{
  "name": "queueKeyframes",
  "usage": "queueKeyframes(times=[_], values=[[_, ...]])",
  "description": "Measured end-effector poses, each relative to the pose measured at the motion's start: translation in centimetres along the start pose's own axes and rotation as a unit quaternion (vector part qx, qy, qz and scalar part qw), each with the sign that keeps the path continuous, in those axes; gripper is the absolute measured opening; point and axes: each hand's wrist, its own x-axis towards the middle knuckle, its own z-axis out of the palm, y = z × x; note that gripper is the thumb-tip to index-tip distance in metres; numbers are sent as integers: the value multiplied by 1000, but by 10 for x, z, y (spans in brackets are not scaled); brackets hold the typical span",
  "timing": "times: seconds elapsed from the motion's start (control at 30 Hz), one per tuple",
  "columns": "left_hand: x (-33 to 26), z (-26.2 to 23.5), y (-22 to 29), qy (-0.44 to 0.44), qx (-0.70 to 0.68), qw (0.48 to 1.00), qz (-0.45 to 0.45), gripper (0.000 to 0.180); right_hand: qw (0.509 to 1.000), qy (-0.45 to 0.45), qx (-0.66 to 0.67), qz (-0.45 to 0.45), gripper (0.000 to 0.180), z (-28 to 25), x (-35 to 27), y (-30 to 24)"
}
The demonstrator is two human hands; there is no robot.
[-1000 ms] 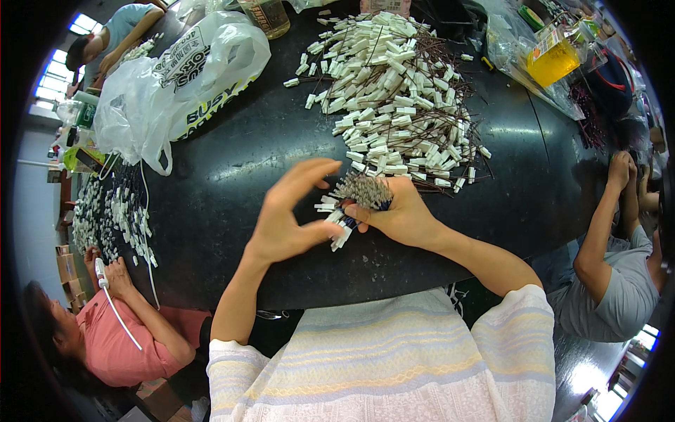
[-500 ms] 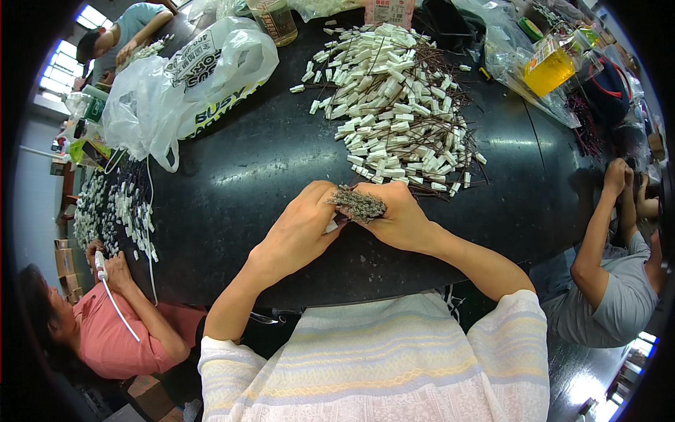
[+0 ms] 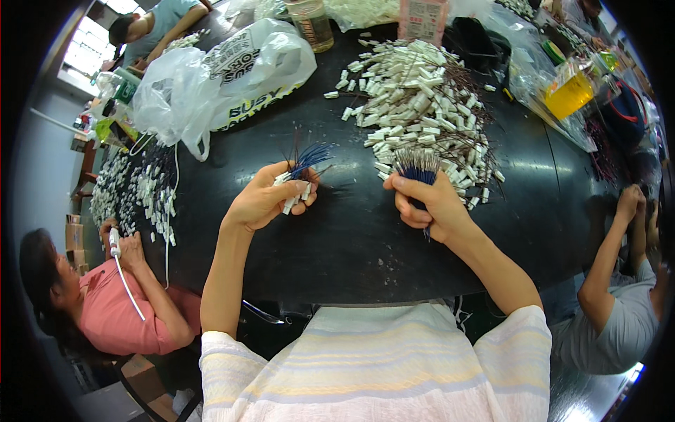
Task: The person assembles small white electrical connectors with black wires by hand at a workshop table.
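Observation:
My left hand (image 3: 259,202) is closed around a few white connectors (image 3: 292,202). From them thin dark blue wires (image 3: 309,157) fan out past the fingers. Apart from it, to the right, my right hand (image 3: 444,202) grips a tight bundle of dark blue wires (image 3: 416,169) with silvery tips pointing away from me. Just beyond that hand lies a large heap of white connectors with brown wires (image 3: 422,105), spread over the black tabletop (image 3: 337,260).
A white plastic bag (image 3: 232,84) and a bottle (image 3: 309,24) stand at the far left. Yellow liquid fills a bottle (image 3: 568,95) at the far right. On the left, a person in pink (image 3: 133,302) works beside more connectors (image 3: 151,190); a person in grey (image 3: 605,323) sits at right.
My hands were together around the wire bundle. Now they are apart: the left has moved left with connectors and wires, the right has moved right with the bundle. The view has shifted slightly.

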Motion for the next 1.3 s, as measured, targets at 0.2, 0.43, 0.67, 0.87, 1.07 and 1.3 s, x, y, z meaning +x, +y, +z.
queueKeyframes(times=[0.2, 0.43, 0.67, 0.87, 1.07, 1.3], values=[[-10, -53, 2, 201, 520, 815, 160, 36, 990, -61, -93, 86, 14, 11, -9, 18], [-12, -25, 19, 226, 695, 672, 119, 57, 978, -38, -203, 15, 13, 10, -9, 19], [82, 44, -18, 104, 551, 717, 414, 30, 987, 30, -158, 16, 12, 8, -6, 23], [77, 45, -36, 164, 478, 802, 319, 10, 984, 68, -153, -54, 11, -3, -1, 21], [34, 49, -49, 132, 157, 970, 131, 10, 986, 78, -139, -53, 10, -4, -1, 19], [24, 52, -58, 122, 133, 964, 197, 12, 957, 129, -237, -104, 15, -4, 3, 31]])
